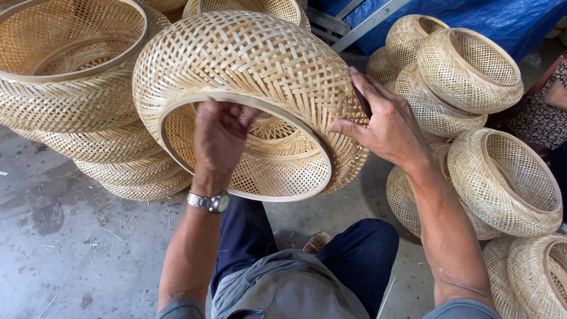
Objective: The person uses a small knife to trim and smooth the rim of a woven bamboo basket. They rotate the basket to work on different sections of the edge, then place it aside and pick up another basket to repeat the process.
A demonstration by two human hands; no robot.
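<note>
Left hand inside woven basket, right hand outside.

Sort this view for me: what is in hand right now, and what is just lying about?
In hand:
round woven bamboo basket
left hand, gripping its rim
right hand, flat on its side

Lying about:
stacked woven baskets at left
pile of woven baskets at right
blue tarpaulin
grey concrete floor
</note>
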